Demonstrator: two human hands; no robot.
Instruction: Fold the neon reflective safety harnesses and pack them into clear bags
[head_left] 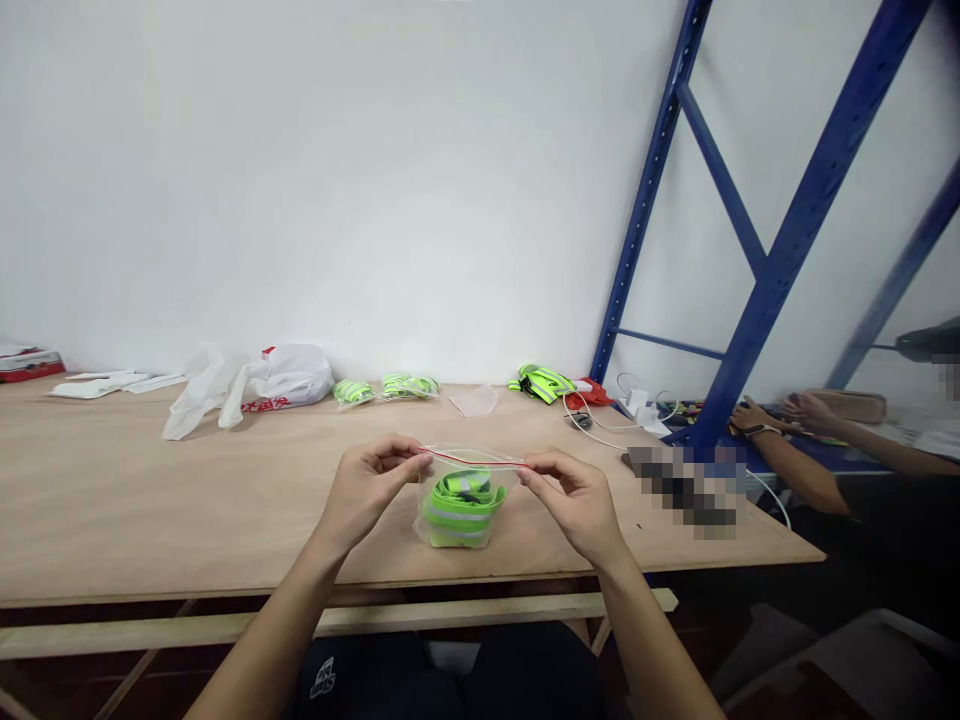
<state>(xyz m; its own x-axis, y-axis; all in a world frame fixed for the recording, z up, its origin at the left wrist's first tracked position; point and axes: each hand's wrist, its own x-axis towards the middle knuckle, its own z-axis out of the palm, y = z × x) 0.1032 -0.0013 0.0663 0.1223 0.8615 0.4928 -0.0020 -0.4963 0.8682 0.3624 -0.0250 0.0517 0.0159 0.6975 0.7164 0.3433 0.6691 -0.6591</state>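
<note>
Two hands are engaged on one clear zip bag (429,484) near the front edge of the wooden bench (150,500), directly before the person. The left hand (371,487) has thumb and fingers closed together on the left corner of the bag's mouth; the right hand (576,497) pinches the right corner in like manner. Neither is seen to hold anything else.

Step in hand, as judged: the mouth of the filled bag is being managed at its red strip (474,462), which is drawn out between the two grips. Whether the seal is engaged cannot be determined. The next move, in my assessment, calls for both corners kept level and the film taut, with light finger pressure along the strip and the contents clear of it.

Containers. The held bag contains a coiled lime-green band (459,525) with silvery stripes, sitting low, below the strip. Whether the bag's base bears on the bench cannot be told. Toward the wall lie further clear packages, one bagged bundle (352,392) and, just beside it, a bagged group (410,386), each showing similar green striped material; the count in the second is uncertain. Right of these lies a flat clear bag (474,401), with no contents discernible. A white carrier bag (296,373) with red print stands to the left, contents hidden. One loose green striped bundle (545,383) lies at the rear right, apparently unbagged.
</note>
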